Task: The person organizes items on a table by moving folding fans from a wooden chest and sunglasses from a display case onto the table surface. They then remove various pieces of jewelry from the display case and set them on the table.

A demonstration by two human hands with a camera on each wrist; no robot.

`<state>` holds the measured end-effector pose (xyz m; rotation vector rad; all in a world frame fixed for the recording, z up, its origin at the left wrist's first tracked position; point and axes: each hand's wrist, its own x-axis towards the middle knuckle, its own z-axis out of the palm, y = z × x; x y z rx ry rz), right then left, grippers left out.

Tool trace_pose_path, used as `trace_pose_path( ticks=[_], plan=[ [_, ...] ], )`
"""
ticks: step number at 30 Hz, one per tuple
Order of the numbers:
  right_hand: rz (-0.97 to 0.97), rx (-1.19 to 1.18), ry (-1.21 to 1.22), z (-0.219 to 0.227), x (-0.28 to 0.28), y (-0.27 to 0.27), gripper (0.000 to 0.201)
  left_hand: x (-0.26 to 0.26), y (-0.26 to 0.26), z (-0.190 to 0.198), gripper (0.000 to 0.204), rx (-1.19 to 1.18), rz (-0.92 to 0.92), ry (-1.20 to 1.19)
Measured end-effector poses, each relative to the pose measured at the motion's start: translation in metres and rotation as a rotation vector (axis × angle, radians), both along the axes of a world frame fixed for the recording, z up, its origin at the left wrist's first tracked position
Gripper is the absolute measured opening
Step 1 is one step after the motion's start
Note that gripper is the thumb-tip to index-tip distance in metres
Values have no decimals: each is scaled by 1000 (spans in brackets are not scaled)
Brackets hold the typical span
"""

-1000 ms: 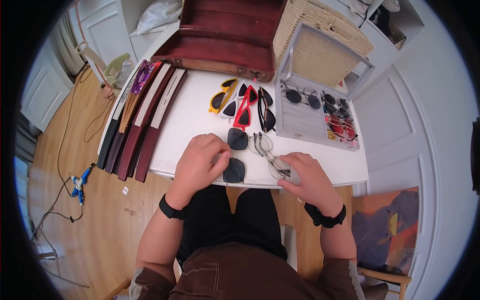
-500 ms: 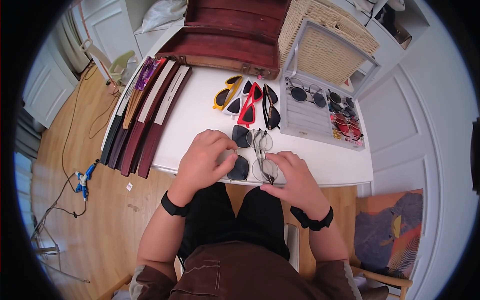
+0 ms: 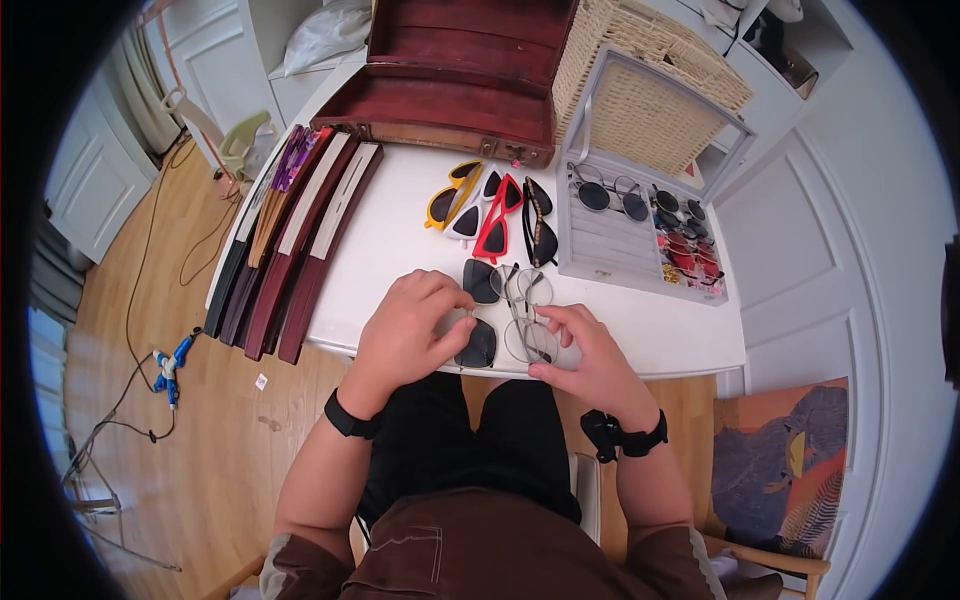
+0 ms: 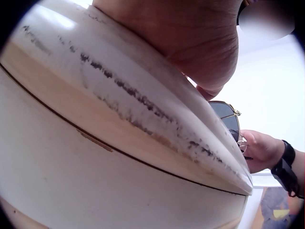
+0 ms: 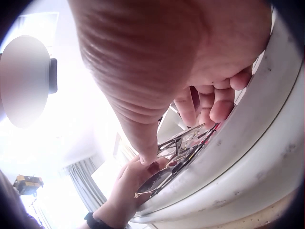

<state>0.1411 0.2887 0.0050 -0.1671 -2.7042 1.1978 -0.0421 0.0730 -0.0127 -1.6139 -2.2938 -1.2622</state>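
Observation:
My left hand (image 3: 415, 325) bends over the table's front edge, its thumb and fingertips pinching the bridge of square dark-lensed sunglasses (image 3: 477, 345). Just right of these lie clear round-lensed eyeglasses (image 3: 535, 288) with thin frames. My right hand (image 3: 590, 355) holds their near lens between thumb and index finger. In the right wrist view, the dark lens (image 5: 155, 182) stands beside the left fingers. In the left wrist view, the sunglasses (image 4: 224, 112) partly show past the palm. Beyond both pairs are yellow (image 3: 440, 208), white (image 3: 464, 222), red (image 3: 491, 240) and black sunglasses (image 3: 541, 240).
An open grey display box (image 3: 610, 240) with several glasses stands right on the white table (image 3: 400, 240). Behind is an open dark red case (image 3: 440, 105), with a woven basket (image 3: 640, 115) beside it. Several folded fans (image 3: 320, 245) lie along the left.
The right hand has moved left with the clear eyeglasses, which now lie straighter and closer beside the dark sunglasses. The left hand has stayed at the sunglasses.

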Motion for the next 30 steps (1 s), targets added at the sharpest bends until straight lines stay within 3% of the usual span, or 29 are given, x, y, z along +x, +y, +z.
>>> trace_pose_path(
  ticks=[5, 12, 16, 21, 30],
  plan=[
    [-8, -64, 51, -7, -1, 2, 66, 0, 0, 0, 20, 20, -9, 10],
    [-18, 48, 39, -1, -4, -5, 65, 0, -4, 6, 30, 8, -91, 41],
    [-54, 245, 93, -9, -4, -12, 65, -1, -4, 10, 47, -85, -240, 195],
    [-86, 262, 101, -13, -3, -16, 66, 1, 0, 11, 66, -230, -324, 363],
    [-84, 274, 108, -10, -1, -16, 68, 3, 0, 13, 61, -243, -331, 364]
  ],
)
